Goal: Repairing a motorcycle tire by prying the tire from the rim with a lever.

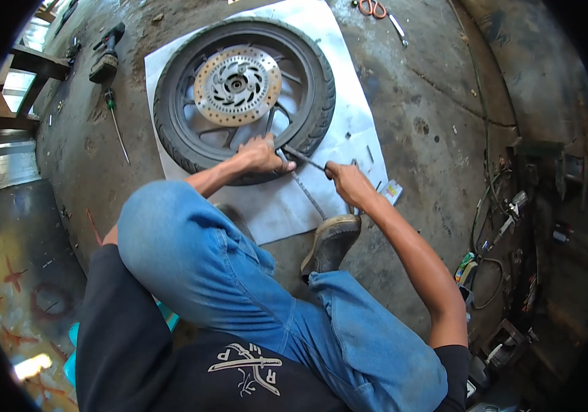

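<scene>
A motorcycle wheel with a black tire (319,79) and a drilled brake disc (203,96) lies flat on a white sheet. My left hand (261,154) is at the near side of the rim, fingers curled and thumb against a metal tire lever (309,193). That lever slants down from the tire to my shoe (333,242); its lower end is by the toe. In my right hand (351,184) is a second, dark tire lever (305,159), its tip at the tire's edge close to my left hand. What the left fingers press on is partly hidden.
Beyond the wheel on the left lie a cordless drill (106,55) and a long screwdriver (117,123). Orange-handled scissors (372,8) and a wrench (398,31) are at the far right. A small packet (391,192) sits by my right hand. Cables and tools line the right side.
</scene>
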The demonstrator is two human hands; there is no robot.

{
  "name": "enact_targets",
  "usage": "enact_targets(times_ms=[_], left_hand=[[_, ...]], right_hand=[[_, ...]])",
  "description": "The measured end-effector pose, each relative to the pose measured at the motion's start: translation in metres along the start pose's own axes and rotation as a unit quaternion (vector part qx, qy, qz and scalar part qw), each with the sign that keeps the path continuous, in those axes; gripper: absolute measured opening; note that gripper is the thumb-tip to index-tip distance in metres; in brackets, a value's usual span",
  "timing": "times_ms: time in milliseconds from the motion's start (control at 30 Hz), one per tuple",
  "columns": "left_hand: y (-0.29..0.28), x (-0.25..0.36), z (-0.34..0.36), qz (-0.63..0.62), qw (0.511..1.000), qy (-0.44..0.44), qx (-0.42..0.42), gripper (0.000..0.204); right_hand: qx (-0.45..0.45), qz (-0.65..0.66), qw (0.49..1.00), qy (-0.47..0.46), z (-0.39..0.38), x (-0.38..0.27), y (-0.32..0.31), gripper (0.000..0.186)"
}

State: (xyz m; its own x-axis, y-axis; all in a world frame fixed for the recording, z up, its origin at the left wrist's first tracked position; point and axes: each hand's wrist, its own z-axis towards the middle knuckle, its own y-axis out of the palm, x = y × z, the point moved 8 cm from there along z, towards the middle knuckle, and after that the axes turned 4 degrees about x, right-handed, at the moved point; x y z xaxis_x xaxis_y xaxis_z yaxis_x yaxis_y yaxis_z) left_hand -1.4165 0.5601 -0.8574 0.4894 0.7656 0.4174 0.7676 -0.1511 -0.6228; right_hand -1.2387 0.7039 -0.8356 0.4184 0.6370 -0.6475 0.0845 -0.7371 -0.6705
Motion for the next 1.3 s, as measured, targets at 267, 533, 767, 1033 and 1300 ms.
enact_targets(times_ms=[267, 533, 767, 1033, 1300], left_hand=[[0.005, -0.004, 0.004, 0.012, 1.0, -0.022, -0.007, 0.116], [0.004, 0.007, -0.009, 0.007, 0.998, 0.012, 0.062, 0.112], [0.013, 0.01, -0.009, 0.002, 0.993, 0.009, 0.114, 0.103], [0.011, 0.009, -0.01, 0.0, 0.992, 0.033, 0.124, 0.095], [-0.002, 0.006, -0.013, -0.017, 0.979, 0.111, 0.173, 0.098]], right_hand=[[-0.037, 0.04, 0.998, 0.01, 0.001, -0.005, -0.011, 0.027], [-0.114, 0.127, 0.978, 0.12, -0.012, 0.008, -0.01, 0.044], [-0.134, 0.214, 0.944, 0.214, -0.018, 0.051, 0.021, 0.048], [-0.031, 0.24, 0.951, 0.191, -0.007, 0.039, 0.015, 0.045], [0.046, 0.271, 0.953, 0.125, 0.008, 0.021, 0.028, 0.025]])
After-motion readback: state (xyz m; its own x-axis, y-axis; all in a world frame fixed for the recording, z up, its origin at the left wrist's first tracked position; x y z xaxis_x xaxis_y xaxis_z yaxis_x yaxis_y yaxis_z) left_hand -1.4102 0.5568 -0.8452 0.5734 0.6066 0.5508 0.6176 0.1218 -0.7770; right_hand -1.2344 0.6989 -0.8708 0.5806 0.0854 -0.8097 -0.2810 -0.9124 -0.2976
